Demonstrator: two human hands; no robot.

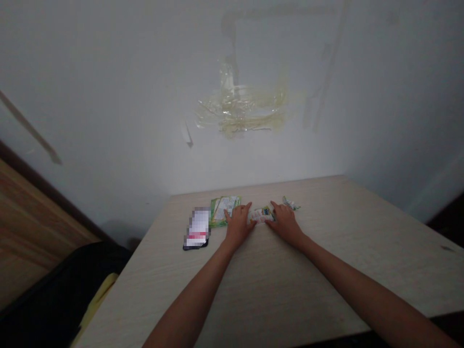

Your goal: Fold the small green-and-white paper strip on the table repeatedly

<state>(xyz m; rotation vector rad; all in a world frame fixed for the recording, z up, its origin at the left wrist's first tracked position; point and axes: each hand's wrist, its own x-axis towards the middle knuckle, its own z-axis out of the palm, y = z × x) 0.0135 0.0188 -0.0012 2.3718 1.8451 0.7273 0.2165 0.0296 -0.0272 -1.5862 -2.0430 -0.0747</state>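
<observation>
- Pale wood-grain tabletop [282, 290] carries everything I am watching through the head camera: a small printed packet [260, 215] lies on it between the two hands, well toward the wall [126, 121].
- Left hand [238, 221]: palm down, fingers fanned, thumb and index wide apart at the packet's left end. Right hand [285, 221] mirrors it at the other end, just as spread. I see neither one closed in a grip, and I can't tell how hard they press.
- Slipping looks to me like the first risk: the packet seems thin and slick, so uneven pressure from the two sides could skid it or buckle its middle.
- Drawing the hands apart with it pinned could crease or tear it, if it is as flimsy as it looks.
- Left outer fingers reach over the green-and-white packaging [220, 209]; contact is unclear to me. A sideways sweep could shove that into the smartphone [197, 229], which lies just beside it.
- Crumpled wrapper [291, 203] sits just beyond the right fingers; looking light, it could be flicked away by a careless knuckle.
- Dim light is my own trouble: the print is too small to read, so a curled edge could escape me.
</observation>
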